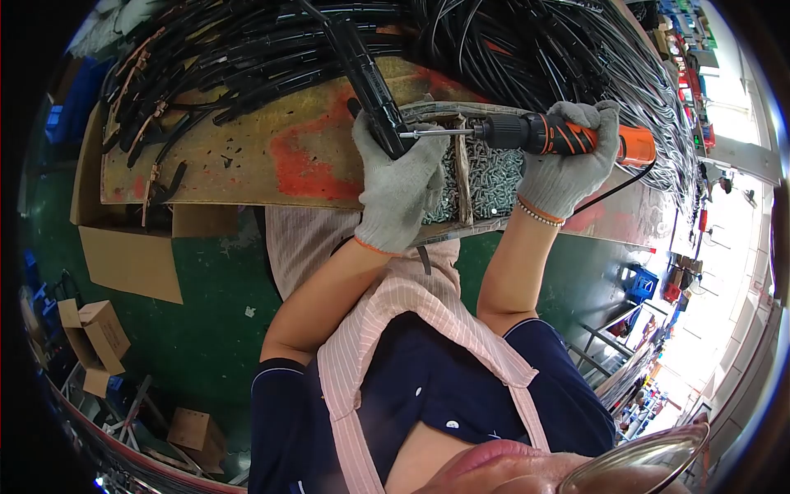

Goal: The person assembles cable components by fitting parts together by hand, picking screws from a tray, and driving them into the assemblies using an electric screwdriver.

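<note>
Our left hand closes its grip around a black housing above the counter; our right hand grips a power screwdriver, its bit at a screw seemingly not fully seated. We cannot tell which cables are finished.

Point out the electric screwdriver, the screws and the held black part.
Electric screwdriver (550,134): head view, black-and-orange body.
Screws (498,183): head view, heap nearer the screwdriver.
Black part (369,81): head view, about midway along its length.
</note>
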A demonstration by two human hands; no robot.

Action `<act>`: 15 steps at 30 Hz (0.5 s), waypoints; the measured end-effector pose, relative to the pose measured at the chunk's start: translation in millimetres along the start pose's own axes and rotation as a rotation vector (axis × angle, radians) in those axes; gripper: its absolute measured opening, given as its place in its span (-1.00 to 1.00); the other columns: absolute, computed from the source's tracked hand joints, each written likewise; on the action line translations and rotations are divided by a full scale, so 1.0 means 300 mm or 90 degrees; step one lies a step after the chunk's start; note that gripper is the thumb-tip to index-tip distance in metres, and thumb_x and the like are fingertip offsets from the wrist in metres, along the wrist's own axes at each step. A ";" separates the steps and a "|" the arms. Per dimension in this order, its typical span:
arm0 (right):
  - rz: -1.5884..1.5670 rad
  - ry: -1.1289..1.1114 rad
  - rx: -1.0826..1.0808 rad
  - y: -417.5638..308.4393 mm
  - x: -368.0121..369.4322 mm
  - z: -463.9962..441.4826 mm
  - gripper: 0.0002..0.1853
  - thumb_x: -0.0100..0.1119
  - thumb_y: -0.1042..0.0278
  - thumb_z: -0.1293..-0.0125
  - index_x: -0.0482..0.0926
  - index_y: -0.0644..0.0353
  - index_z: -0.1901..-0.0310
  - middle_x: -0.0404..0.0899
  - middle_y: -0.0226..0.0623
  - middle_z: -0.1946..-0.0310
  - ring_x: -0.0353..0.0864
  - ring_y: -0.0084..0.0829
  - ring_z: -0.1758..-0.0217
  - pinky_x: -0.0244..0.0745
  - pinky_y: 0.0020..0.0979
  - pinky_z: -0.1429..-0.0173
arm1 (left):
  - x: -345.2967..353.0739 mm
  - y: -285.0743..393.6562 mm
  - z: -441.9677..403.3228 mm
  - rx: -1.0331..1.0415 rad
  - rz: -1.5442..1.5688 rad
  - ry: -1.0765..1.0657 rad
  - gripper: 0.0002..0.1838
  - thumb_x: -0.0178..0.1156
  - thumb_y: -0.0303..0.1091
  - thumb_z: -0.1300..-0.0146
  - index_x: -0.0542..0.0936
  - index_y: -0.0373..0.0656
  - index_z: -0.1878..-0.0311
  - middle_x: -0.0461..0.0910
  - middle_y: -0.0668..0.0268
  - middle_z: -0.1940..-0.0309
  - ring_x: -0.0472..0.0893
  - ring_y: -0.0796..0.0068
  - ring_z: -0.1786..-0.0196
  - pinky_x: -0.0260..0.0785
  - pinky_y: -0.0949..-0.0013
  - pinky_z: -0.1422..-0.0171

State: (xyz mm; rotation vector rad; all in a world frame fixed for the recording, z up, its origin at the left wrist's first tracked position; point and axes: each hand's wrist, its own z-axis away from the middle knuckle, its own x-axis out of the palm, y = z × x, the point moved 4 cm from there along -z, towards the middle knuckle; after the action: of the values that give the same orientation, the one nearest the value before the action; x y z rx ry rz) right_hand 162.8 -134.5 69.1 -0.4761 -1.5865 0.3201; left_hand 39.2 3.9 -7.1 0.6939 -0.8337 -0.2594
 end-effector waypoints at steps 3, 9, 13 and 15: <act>-0.005 -0.012 -0.002 -0.007 0.002 -0.001 -0.84 0.17 0.55 -0.40 0.51 0.21 0.02 0.50 -0.38 0.46 0.51 -0.55 0.42 0.60 -0.45 0.22 | 0.004 0.009 0.007 -0.005 0.008 -0.009 -0.18 0.28 -0.57 -0.27 -0.05 -0.11 -0.42 0.52 0.30 0.38 0.46 0.62 0.65 0.27 0.53 0.73; 0.044 -0.081 -0.018 -0.016 0.063 0.026 -0.83 0.17 0.53 -0.41 0.50 0.22 0.01 0.50 -0.39 0.45 0.48 -0.55 0.43 0.57 -0.45 0.23 | 0.007 0.000 0.004 0.011 0.046 0.007 -0.18 0.30 -0.56 -0.28 -0.03 -0.13 -0.43 0.56 0.28 0.34 0.49 0.62 0.63 0.31 0.55 0.71; 0.098 -0.178 -0.049 -0.024 0.142 0.048 -0.69 0.15 0.51 -0.42 0.42 0.13 -0.15 0.49 -0.36 0.46 0.42 -0.54 0.47 0.49 -0.42 0.28 | 0.007 0.012 0.015 -0.013 0.003 0.002 -0.18 0.30 -0.56 -0.29 -0.03 -0.11 -0.45 0.57 0.30 0.31 0.52 0.64 0.58 0.37 0.55 0.64; 0.159 -0.234 -0.071 -0.026 0.207 0.079 -0.66 0.17 0.50 -0.41 0.41 0.13 -0.17 0.48 -0.34 0.46 0.42 -0.52 0.47 0.47 -0.41 0.30 | 0.005 0.007 0.011 -0.028 -0.005 -0.002 -0.17 0.30 -0.56 -0.30 -0.04 -0.10 -0.45 0.57 0.32 0.31 0.52 0.65 0.56 0.39 0.55 0.60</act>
State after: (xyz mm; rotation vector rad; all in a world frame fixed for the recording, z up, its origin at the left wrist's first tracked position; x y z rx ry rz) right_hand 136.8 -109.3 125.2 -0.7371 -1.9108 0.5336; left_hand 37.5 3.2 -3.3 0.6555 -0.8263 -0.2852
